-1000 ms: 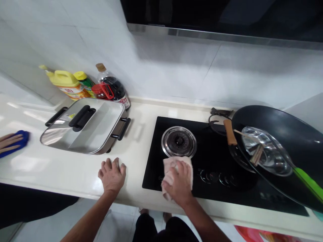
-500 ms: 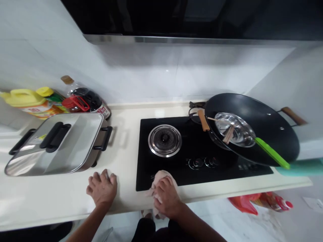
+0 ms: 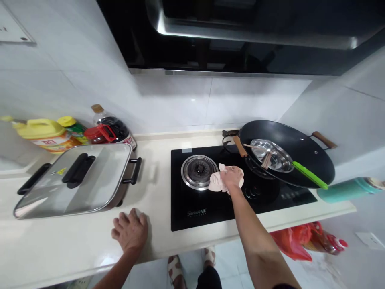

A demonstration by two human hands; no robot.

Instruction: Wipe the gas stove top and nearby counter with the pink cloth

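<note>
The right hand [image 3: 231,176] clutches a crumpled pale-pink cloth [image 3: 215,183] against the black glass hob [image 3: 216,212]; the left hand [image 3: 131,231] rests, fingers apart, slightly bent, on the cream worktop [image 3: 81,241].

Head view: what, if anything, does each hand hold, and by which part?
The right hand holds a pale pink cloth near its middle; the left hand holds nothing.

I now have the right hand [image 3: 231,176] farther back over the cooktop [image 3: 189,200] on my screen, its pale pink cloth [image 3: 216,183] moved from the front edge to beside the left burner [image 3: 199,171], leaving the printed lettering [image 3: 197,212] fully uncovered.
</note>
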